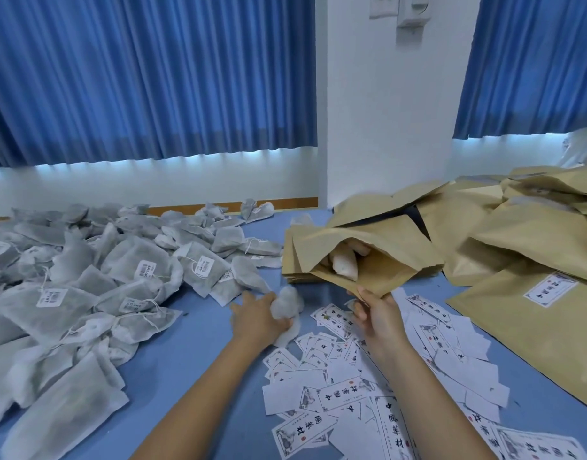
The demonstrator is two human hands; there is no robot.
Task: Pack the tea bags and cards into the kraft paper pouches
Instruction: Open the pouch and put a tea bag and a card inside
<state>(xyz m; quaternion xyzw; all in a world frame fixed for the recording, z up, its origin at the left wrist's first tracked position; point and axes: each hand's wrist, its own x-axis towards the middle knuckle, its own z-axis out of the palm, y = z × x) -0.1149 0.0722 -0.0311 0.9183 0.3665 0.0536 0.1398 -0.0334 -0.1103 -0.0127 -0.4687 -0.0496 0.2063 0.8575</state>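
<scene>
Fingers (pixel 249 302) of the left hand (pixel 257 318) are curled round a crumpled white tea bag (pixel 287 305), gripping it low over the blue table (pixel 202 343), to the lower left of the open pouch (pixel 368 270). Farther left of that pouch a heap of tea bags (pixel 102 277) spreads over the table: grey-white sachets with strings and small printed tags, lying loose over one another. The open pouch is of kraft paper, its mouth tilted and gaping toward the camera. It rests on a flat stack of pouches (pixel 293 257) whose edges show at its left side. Inside its mouth lies a second tea bag (pixel 345 265), white and partly hidden by the upper lip. At the pouch's lower lip the right hand (pixel 380 320) pinches the paper edge between thumb and curled fingers, holding the mouth wide. Below the pouch and around the right wrist, cards (pixel 322 390) printed with black characters and red seals lie scattered and overlapping on the table. Right of the open pouch is a pile of bulging pouches (pixel 504 240), stacked untidily. The nearest of them, the labelled pouch (pixel 534 313), lies flat with a white label on its face. Behind the open pouch stands a white pillar (pixel 385 127) between blue curtains (pixel 152 78).
</scene>
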